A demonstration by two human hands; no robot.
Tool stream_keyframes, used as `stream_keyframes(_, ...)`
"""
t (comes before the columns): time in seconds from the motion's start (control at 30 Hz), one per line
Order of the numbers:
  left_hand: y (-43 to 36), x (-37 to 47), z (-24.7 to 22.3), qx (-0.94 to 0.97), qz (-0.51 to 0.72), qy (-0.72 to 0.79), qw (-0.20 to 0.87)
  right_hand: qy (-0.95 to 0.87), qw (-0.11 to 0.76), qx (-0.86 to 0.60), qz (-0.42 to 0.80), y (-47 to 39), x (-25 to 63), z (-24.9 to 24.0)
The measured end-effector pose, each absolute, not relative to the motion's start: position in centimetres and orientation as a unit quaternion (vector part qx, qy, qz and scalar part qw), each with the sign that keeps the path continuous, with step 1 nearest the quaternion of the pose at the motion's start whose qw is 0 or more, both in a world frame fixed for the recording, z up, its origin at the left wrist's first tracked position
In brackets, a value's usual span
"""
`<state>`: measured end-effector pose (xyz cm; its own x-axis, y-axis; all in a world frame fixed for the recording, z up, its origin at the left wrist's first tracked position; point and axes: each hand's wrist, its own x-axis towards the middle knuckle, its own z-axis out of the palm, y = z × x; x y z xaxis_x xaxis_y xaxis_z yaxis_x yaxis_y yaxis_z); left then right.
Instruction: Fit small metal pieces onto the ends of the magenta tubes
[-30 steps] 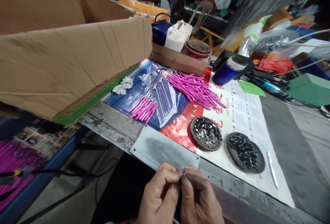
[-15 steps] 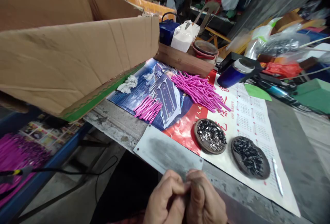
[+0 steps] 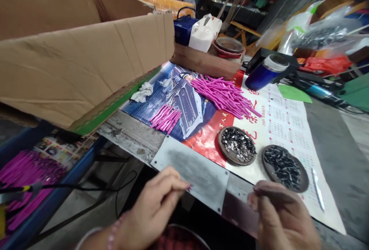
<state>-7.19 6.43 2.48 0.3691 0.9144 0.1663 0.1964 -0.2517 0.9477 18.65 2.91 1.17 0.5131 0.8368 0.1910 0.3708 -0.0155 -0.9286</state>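
Over the near edge of the pale metal plate (image 3: 198, 171), my left hand (image 3: 161, 200) is closed in a pinch. A small dark pink tip shows at its fingertips; the rest of that piece is hidden. My right hand (image 3: 285, 215) is curled closed, thumb against fingers, at the table's front edge. What it holds, if anything, is hidden. Just beyond it lies a round dish of black pointed pieces (image 3: 282, 167). Left of that dish stands another with small metal and black parts (image 3: 238, 146). A small bunch of pink sticks (image 3: 165, 118) lies behind the plate.
A larger heap of pink sticks (image 3: 225, 94) lies on the calendar poster (image 3: 294, 127). A big cardboard box (image 3: 86, 65) stands at left, above a blue-edged tray of pink sticks (image 3: 31, 181). A blue cup (image 3: 266, 72) and a white pen (image 3: 318, 190) are at right.
My hands were together at the plate's near edge and have parted. The left went left and the right went right, toward the dish of black pieces. A pink tip now shows in the left.
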Motion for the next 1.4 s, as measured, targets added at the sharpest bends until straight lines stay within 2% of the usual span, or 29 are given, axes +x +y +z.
stream_keyframes(0.13, 10.0, -10.6, 2.5, 0.824, 0.254, 0.413, 0.294, -0.485, 0.513, -0.666, 0.240, 0.9, 18.9, 1.3)
stream_keyframes(0.23, 11.1, -8.1, 2.5, 0.884, 0.168, 0.382, 0.211, -0.510, 0.513, -0.657, 0.211, 0.7, 18.0, 1.5)
stream_keyframes(0.33, 10.9, -3.6, 2.7, 0.930, 0.105, 0.288, 0.201, -0.612, 0.475, -0.596, 0.210, 1.5, 17.0, 2.3)
stream_keyframes(0.43, 11.1, -2.5, 3.0, 0.941, 0.097, 0.239, 0.219, -0.652, 0.446, -0.577, 0.210, 1.7, 16.9, 3.2)
stream_keyframes(0.53, 11.8, -5.4, 2.9, 0.910, 0.132, 0.299, 0.255, -0.616, 0.452, -0.611, 0.208, 1.1, 17.5, 3.5)
stream_keyframes(0.63, 11.9, -7.4, 2.7, 0.886, 0.134, 0.373, 0.239, -0.639, 0.437, -0.584, 0.245, 1.0, 17.5, 3.1)
stream_keyframes(0.8, 10.9, -4.0, 2.3, 0.913, 0.102, 0.322, 0.228, -0.690, 0.423, -0.514, 0.285, 2.0, 15.3, 2.1)
stream_keyframes(0.9, 10.2, -2.8, 2.0, 0.863, 0.201, 0.343, 0.311, -0.680, 0.426, -0.529, 0.277, 2.2, 14.5, 1.8)
stream_keyframes(1.0, 9.1, -3.2, 2.0, 0.721, 0.309, 0.391, 0.481, -0.669, 0.420, -0.548, 0.274, 2.1, 14.2, 1.7)
stream_keyframes(1.13, 7.2, -3.7, 2.5, 0.536, 0.327, 0.425, 0.652, -0.658, 0.428, -0.555, 0.277, 2.2, 13.5, 1.5)
stream_keyframes(1.3, 5.4, -3.0, 2.4, 0.438, 0.331, 0.414, 0.726, -0.648, 0.447, -0.551, 0.279, 2.8, 12.4, 2.0)
stream_keyframes(1.4, 4.5, -2.7, 2.0, 0.431, 0.353, 0.395, 0.730, -0.633, 0.454, -0.558, 0.285, 3.0, 11.8, 2.2)
